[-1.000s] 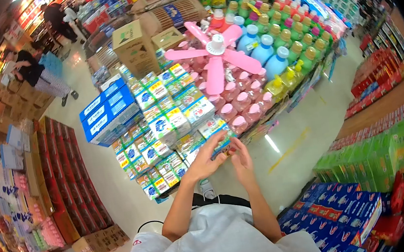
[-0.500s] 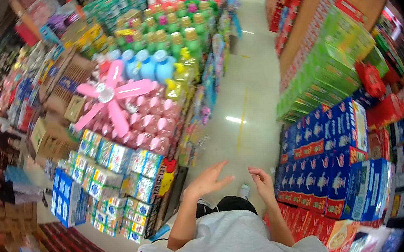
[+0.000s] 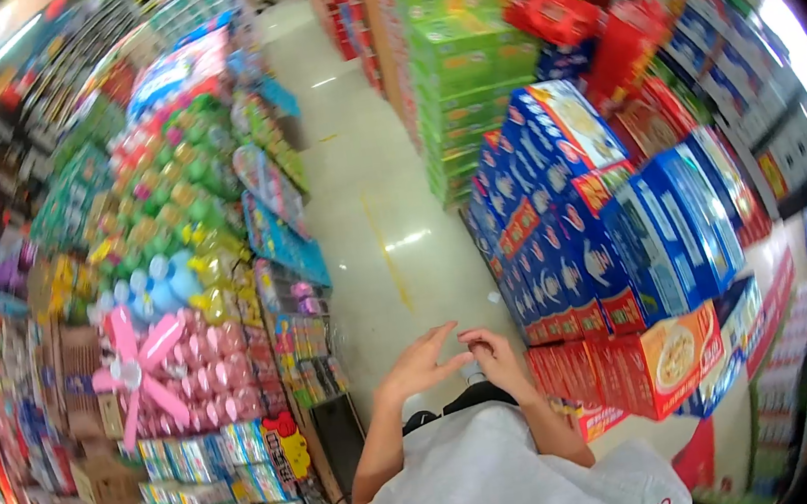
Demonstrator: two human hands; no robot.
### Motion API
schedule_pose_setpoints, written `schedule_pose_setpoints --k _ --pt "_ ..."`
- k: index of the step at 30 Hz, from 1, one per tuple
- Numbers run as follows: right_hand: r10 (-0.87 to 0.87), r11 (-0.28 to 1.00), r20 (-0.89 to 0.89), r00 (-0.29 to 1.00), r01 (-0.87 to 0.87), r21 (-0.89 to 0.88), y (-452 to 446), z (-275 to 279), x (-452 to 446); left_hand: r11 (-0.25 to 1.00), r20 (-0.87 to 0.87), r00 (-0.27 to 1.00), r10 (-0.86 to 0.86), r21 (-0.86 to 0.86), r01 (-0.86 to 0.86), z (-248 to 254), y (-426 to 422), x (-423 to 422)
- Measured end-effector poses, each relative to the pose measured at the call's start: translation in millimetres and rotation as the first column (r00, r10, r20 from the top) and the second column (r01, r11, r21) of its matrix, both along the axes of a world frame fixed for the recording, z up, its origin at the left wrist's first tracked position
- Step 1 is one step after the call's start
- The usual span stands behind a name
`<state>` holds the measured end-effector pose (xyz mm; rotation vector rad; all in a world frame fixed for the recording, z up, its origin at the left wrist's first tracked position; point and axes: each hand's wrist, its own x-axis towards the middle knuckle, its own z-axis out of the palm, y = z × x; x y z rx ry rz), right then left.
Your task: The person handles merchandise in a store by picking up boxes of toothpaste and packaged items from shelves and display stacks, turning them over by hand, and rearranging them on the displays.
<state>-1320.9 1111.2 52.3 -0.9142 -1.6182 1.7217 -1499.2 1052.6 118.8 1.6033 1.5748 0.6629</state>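
Note:
My left hand (image 3: 421, 365) is in front of my body above the aisle floor, with fingers and thumb stretched apart and nothing in it. Close to its right is my right hand (image 3: 497, 359), its fingers loosely bent toward the left hand, with no object visible in it. The fingertips of the two hands come very near each other; whether they touch I cannot tell. Neither hand is on any goods. Nearest on the right are stacked red boxes (image 3: 620, 371) with a bowl picture, below a tall stack of blue boxes (image 3: 554, 244).
A tiled aisle (image 3: 358, 167) runs ahead. Along its left stand pink bottles (image 3: 220, 360), a pink fan-shaped display (image 3: 138, 370), green bottles (image 3: 169, 185) and packaged goods (image 3: 189, 470). Green cartons (image 3: 467, 73) rise beyond the blue boxes, near red bags (image 3: 556, 17).
The view has turned to the right, so the shelves and aisle have shifted left. My right hand has moved closer to my left, and its fingers are more bent.

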Motion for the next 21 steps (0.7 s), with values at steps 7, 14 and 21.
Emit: schedule_pose_setpoints --k 7,14,21 --pt "-0.316 0.913 0.032 0.948 0.294 0.283 40.5 47.6 34.7 0.995 0.254 0.963 -0.089 -0.028 0.100 -9.4 60.3 35.4" --pt "-0.653 0.496 -0.259 0.712 0.659 0.565 64.6 71.8 72.5 0.986 0.492 0.856 -0.158 0.028 0.165 -16.9 118.0 61.7" --pt "-0.836 -0.127 -0.462 0.297 0.714 0.689 79.6 108.1 136.6 0.982 0.743 0.642 -0.189 0.126 0.143 17.4 189.6 103.3"
